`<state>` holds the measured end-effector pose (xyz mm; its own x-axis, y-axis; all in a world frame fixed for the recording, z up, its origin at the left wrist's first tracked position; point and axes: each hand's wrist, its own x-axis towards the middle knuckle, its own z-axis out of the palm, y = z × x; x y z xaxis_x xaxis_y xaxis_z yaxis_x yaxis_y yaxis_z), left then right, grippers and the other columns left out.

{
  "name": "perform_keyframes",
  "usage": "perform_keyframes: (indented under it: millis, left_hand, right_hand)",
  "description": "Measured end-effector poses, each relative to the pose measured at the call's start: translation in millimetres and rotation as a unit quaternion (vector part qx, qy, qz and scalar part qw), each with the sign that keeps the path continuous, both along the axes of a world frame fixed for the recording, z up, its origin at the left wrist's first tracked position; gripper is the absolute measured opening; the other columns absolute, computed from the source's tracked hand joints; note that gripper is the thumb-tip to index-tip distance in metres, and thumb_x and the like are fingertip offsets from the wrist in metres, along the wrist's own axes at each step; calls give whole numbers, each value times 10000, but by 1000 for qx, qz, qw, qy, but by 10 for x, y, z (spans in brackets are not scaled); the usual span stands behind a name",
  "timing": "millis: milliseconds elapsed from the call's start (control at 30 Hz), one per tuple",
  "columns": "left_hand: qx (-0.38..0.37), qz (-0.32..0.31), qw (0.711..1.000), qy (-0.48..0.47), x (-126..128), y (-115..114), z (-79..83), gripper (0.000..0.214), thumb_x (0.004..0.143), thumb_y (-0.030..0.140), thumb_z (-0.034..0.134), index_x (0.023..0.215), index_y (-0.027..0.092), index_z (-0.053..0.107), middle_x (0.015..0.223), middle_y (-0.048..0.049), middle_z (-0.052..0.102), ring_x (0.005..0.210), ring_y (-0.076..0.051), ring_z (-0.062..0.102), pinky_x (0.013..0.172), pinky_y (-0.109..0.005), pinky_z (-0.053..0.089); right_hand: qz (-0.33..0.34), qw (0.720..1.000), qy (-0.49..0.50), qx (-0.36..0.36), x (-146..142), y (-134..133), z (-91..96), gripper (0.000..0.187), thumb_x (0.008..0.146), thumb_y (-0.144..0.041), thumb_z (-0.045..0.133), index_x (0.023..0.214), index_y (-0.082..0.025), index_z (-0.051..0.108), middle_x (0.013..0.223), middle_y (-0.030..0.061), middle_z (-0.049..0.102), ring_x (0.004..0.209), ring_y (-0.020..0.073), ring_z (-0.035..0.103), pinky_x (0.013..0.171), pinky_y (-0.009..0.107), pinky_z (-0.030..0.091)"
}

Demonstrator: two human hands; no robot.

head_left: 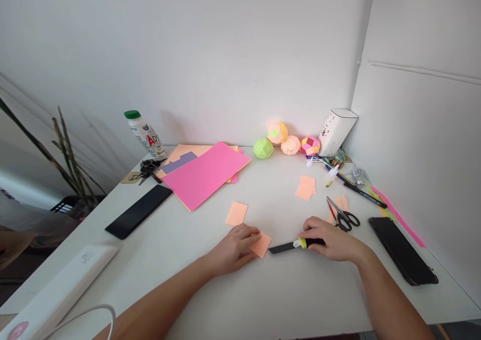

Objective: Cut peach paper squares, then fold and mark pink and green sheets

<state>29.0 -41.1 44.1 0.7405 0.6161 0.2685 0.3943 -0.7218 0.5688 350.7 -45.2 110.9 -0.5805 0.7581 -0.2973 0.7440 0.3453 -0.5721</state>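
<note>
My left hand (237,249) is closed over the left part of a small peach paper square (262,244), its fingers covering that edge against the table. In my right hand (327,238) is a utility knife (288,246) with a yellow-and-black handle, gripped with the fingers wrapped round it. Its long dark blade points left, and the tip lies close to the paper's right corner; I cannot tell whether they touch. Another peach paper piece (236,213) lies just beyond my left hand. More peach pieces (306,187) lie farther back on the right.
Scissors (343,215) lie beyond my right hand, with a black phone-like case (403,252) to the right. Pink sheets (206,175) and a dark flat slab (139,212) lie left. Paper polyhedra (263,149), a bottle (146,135) and a white container (336,133) stand near the wall.
</note>
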Motion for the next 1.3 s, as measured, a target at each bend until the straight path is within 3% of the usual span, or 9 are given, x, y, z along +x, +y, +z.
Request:
perform_keyframes:
  millis: [433, 733, 1100, 1300]
  left_hand:
    - [-22, 3, 1000, 5, 24, -2, 84, 182, 945, 288, 488, 1086, 231, 589, 1150, -89, 569, 990, -236, 518, 899, -396, 446]
    - [-38, -4, 999, 3, 21, 20, 113, 303, 1005, 339, 361, 963, 210, 632, 1118, -80, 579, 984, -212, 520, 913, -361, 431]
    - [-50, -11, 999, 16, 17, 17, 197, 186, 955, 218, 447, 944, 221, 633, 1107, -59, 566, 986, -198, 515, 909, -344, 429]
    - [-52, -12, 999, 11, 20, 12, 193, 190, 958, 240, 451, 950, 225, 640, 1105, -60, 566, 986, -201, 519, 910, -344, 430]
  right_hand:
    - [-2, 1000, 24, 4, 2, -13, -70, 358, 860, -228, 528, 1199, -268, 636, 1086, 66, 548, 1035, 223, 539, 890, 368, 462]
    - [-5, 1000, 29, 8, -9, -7, -66, 357, 867, -237, 521, 1203, -287, 631, 1092, 63, 541, 1020, 216, 541, 885, 371, 464]
    - [-3, 999, 37, 9, -12, -8, -54, 358, 872, -244, 514, 1209, -279, 630, 1094, 69, 546, 1028, 223, 537, 884, 374, 468]
    - [-1, 999, 43, 14, -2, -21, -64, 362, 874, -239, 510, 1215, -275, 628, 1093, 69, 544, 1023, 218, 538, 881, 370, 467]
